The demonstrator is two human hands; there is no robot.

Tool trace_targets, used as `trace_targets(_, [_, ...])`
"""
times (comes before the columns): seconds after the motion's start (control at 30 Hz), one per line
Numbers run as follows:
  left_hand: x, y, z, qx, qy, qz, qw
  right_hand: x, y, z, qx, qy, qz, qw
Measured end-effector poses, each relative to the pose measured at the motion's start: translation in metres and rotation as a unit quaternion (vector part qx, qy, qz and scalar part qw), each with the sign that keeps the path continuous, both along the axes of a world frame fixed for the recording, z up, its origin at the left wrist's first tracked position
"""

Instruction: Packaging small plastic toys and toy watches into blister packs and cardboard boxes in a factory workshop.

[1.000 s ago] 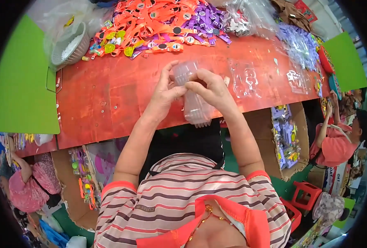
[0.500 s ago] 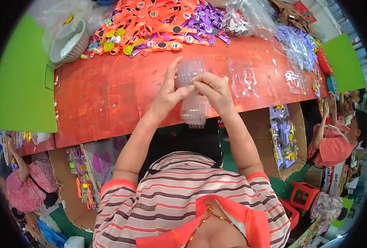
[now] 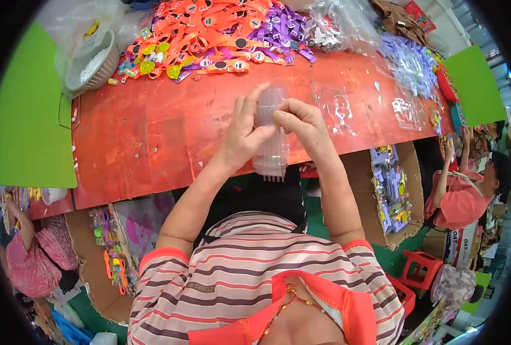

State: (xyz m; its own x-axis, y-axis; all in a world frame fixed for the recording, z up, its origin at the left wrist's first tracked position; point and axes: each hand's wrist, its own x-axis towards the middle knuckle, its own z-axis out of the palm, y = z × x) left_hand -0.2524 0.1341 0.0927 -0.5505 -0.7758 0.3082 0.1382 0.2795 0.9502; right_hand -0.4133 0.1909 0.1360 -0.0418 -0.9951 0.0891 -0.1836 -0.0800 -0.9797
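Head view: stack of clear plastic trays (image 3: 271, 158) across the near edge of the red table (image 3: 169, 135)
My forearms (image 3: 192, 201) angle up and inward; my left hand (image 3: 244, 132) cups the stack's left side, thumb across it, fingers slightly apart, while my right hand (image 3: 303, 122) has thumb and forefinger pinched together on its right edge (the lower end juts toward me)

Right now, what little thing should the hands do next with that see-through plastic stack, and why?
Perhaps the right hand could gently peel one shell away while the left hand steadies the stack of clear plastic blister shells: they look nested, the left hand holds one side, and the right hand pinches at the other.
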Motion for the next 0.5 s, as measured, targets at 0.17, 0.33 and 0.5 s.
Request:
trace_targets(0.17, [0.000,0.003,0.010,-0.085,-0.030,0.011,0.996,0.005,0.009,-0.011,-0.041,0.005,-0.055,0.998])
trace_targets(0.33, [0.009,-0.003,0.019,0.093,0.093,0.023,0.991,0.000,0.013,-0.026,-0.073,-0.152,-0.129,0.977])
trace_targets(0.5, [0.049,-0.037,-0.007,0.141,0.190,0.122,0.964,-0.081,0.039,-0.035,-0.218,-0.237,-0.362,0.875])
